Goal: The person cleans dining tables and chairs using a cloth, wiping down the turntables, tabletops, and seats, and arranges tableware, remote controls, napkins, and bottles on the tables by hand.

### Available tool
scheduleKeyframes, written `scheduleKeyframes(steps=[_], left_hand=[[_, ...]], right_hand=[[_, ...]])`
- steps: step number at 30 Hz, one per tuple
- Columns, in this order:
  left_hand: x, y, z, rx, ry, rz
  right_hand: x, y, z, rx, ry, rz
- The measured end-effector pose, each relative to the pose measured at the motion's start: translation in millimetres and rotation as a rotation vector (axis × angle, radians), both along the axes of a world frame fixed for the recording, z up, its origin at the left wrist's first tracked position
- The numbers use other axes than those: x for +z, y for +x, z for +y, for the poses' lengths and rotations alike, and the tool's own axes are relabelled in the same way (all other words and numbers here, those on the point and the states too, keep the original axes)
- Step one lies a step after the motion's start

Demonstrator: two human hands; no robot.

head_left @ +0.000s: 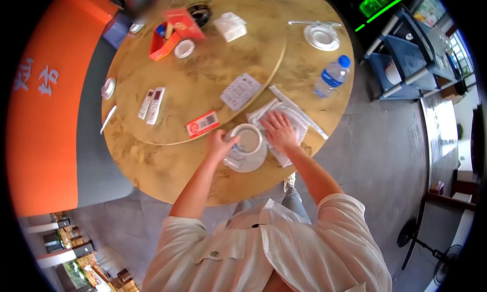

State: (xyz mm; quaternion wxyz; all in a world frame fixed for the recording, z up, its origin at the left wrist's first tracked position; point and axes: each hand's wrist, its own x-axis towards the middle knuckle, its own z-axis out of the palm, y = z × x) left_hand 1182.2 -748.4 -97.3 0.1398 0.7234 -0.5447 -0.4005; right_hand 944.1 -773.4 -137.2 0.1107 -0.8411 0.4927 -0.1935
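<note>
Near the front edge of the round table (167, 165), my left hand (221, 144) has its fingers and thumb round the left side of a white bowl (248, 139). A pale plate (249, 162) lies beneath the bowl. My right hand (280, 129) rests flat, fingers spread, on a crumpled white cloth (300, 120) just right of the bowl. Beside the cloth lies a long white wrapped strip (312, 124). A red and white card (203, 124) with a printed code sits left of the bowl, and a grey-white printed card (241, 91) lies beyond it.
A water bottle (332, 77) stands on the right, with stacked white dishes (322, 36) behind it. Two remotes (155, 105) lie left, a red box (163, 43) farther back. An orange sofa (45, 104) borders the left; a cart (413, 63) stands right.
</note>
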Motion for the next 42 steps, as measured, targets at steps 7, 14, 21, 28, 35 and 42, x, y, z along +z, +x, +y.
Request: scheduleKeyframes(steps=[7,14,21,28,35,42], left_hand=[[45.1,-162.3,-38.3,-0.486,-0.766,-0.257],[-4.6,-241.7,-107.6,-0.895,-0.593,-0.552],[-1.6,-207.6,-107.9,-1.011,-0.621,-0.492],[75.9,-207.6,-76.0,-0.88,-0.856,-0.235],[51.3,-154.8,-21.7,-0.81,-0.86,-0.316],[18.7,-142.7,-6.8,-0.78,-0.772,-0.383]], right_hand=[[5.1,-49.1,49.5,0.08,0.021,-0.085],[13.1,-58.6,45.8,0.13,0.049,-0.17],[18.0,-56.2,37.1,0.158,0.048,-0.194],[-15.6,-41.5,-18.8,0.089,0.319,-0.434],[-10.0,-48.5,-129.1,-0.042,-0.051,-0.073],[8.8,-95.1,-12.5,-0.025,-0.025,0.024]])
